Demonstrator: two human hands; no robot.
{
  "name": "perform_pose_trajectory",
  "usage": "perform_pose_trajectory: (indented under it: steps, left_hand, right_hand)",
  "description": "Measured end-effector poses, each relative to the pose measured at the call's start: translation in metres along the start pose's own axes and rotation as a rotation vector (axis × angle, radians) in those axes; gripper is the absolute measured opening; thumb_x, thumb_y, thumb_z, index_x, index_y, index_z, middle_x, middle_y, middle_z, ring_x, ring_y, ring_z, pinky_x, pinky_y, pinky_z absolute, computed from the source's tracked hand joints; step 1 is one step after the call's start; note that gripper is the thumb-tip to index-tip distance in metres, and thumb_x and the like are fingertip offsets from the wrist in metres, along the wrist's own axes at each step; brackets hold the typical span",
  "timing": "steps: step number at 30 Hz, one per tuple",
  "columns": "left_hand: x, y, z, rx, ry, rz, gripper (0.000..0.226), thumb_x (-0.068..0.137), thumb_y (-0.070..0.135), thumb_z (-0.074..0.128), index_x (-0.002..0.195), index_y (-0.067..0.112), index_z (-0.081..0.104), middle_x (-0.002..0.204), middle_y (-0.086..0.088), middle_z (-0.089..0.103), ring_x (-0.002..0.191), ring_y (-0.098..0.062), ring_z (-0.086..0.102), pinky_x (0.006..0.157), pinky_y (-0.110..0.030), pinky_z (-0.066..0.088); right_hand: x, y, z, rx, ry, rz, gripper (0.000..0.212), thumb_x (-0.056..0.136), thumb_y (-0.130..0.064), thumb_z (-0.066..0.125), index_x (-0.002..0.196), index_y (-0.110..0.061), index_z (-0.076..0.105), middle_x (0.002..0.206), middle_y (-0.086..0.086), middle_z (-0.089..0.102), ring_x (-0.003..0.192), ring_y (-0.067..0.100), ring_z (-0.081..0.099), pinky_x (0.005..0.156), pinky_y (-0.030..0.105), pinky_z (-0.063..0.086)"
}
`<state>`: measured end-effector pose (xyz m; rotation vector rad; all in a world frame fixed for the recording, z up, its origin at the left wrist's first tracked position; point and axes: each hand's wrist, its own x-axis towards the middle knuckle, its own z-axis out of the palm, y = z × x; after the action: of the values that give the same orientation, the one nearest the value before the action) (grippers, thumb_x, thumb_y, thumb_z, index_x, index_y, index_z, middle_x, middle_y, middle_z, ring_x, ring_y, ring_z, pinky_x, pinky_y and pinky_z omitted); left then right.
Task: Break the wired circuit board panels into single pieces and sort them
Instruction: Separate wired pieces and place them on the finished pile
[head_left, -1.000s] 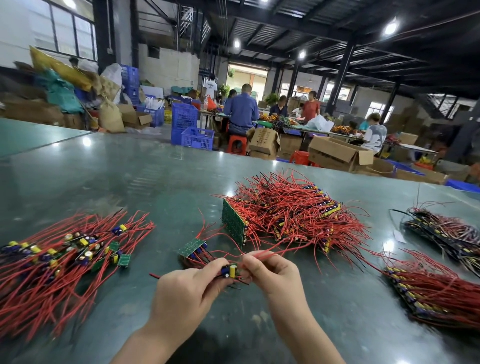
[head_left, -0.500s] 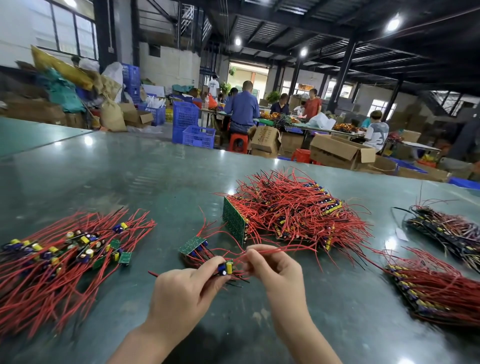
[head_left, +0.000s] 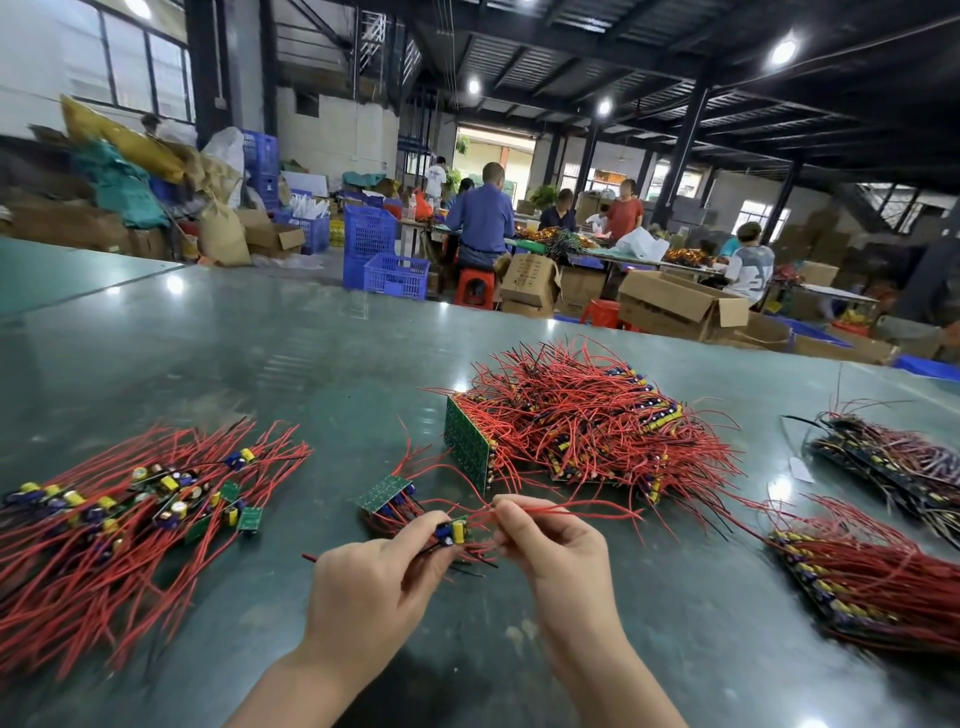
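No legible text anywhere. Red print on a cardboard box (head_left: 530, 283) behind the table (head_left: 260, 353), too small and blurred to read. Faint markings on the green boards (head_left: 467, 447), unreadable too.

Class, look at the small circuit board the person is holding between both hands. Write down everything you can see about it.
The small circuit board is a little green piece carrying a yellow cylinder and a blue part beside it. Thin red wires run from it toward the right. It is held just above the dark green table, in front of the person. The left hand pinches the board itself between thumb and fingers; the right hand pinches its wires. Its underside is hidden.
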<state>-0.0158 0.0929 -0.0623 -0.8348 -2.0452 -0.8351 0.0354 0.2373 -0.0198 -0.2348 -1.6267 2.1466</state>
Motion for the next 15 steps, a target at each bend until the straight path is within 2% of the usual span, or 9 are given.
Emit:
perform_pose_trajectory:
  steps: [3, 8, 11, 15]
  left_hand:
    - [-0.001, -0.002, -0.001, 0.007, -0.002, -0.004, 0.037, 0.096, 0.057, 0.029, 0.103, 0.03, 0.052, 0.043, 0.003, 0.056, 0.035, -0.018, 0.052, 0.034, -0.017, 0.032]
    - [0.001, -0.002, 0.0, 0.001, -0.015, -0.06, 0.044, 0.095, 0.06, 0.027, 0.101, 0.029, 0.057, 0.043, 0.005, 0.056, 0.035, -0.014, 0.052, 0.033, -0.017, 0.032]
    - [0.0, -0.004, 0.0, -0.001, -0.01, -0.07, 0.042, 0.094, 0.06, 0.028, 0.101, 0.03, 0.056, 0.042, 0.005, 0.055, 0.035, -0.012, 0.049, 0.032, -0.018, 0.031]
    - [0.001, -0.01, -0.003, 0.049, 0.005, -0.072, 0.044, 0.096, 0.06, 0.026, 0.096, 0.03, 0.058, 0.041, 0.005, 0.053, 0.034, -0.011, 0.047, 0.034, -0.021, 0.027]
  right_hand:
    - [0.0, -0.002, 0.001, 0.062, -0.032, 0.086, 0.02, 0.079, -0.002, 0.066, 0.065, -0.01, 0.077, 0.057, 0.005, 0.063, 0.05, 0.006, 0.056, 0.053, 0.015, 0.049]
    - [0.006, -0.006, -0.007, 0.174, 0.012, 0.148, 0.014, 0.075, -0.002, 0.067, 0.063, -0.004, 0.074, 0.062, 0.01, 0.065, 0.05, 0.008, 0.058, 0.05, 0.015, 0.05]
    - [0.008, -0.008, -0.01, 0.14, 0.009, 0.132, 0.019, 0.078, 0.0, 0.065, 0.063, -0.005, 0.074, 0.062, 0.009, 0.065, 0.051, 0.007, 0.059, 0.051, 0.015, 0.05]
    - [0.016, -0.016, -0.022, 0.128, 0.099, 0.045, 0.022, 0.08, 0.002, 0.064, 0.062, -0.006, 0.073, 0.061, 0.008, 0.067, 0.049, 0.006, 0.059, 0.049, 0.014, 0.05]
